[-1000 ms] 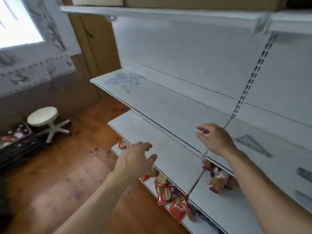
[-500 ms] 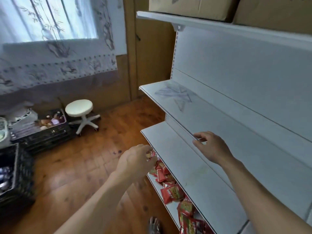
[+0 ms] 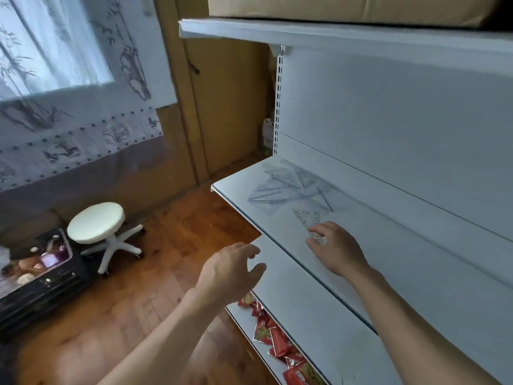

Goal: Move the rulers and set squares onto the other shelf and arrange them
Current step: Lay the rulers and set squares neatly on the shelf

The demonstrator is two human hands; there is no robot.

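Note:
A heap of clear plastic rulers and set squares [image 3: 286,187] lies at the left end of the white middle shelf [image 3: 238,201]. One small clear set square [image 3: 306,218] lies apart, just in front of the heap. My right hand [image 3: 337,250] rests on the shelf with its fingertips curled on the near corner of that set square, pinching it. My left hand [image 3: 230,269] hovers with spread, relaxed fingers and holds nothing, off the front edge of the lower shelf [image 3: 299,298].
Red snack packets [image 3: 273,339] lie on the bottom shelf. A cardboard box [image 3: 347,6] sits on the top shelf. On the wooden floor to the left stand a white stool [image 3: 97,222] and black crates [image 3: 39,279] of goods.
The view has swung left toward the shelf's end. My right hand has reached forward from the shelf edge to the small set square. My left hand has stayed open and empty.

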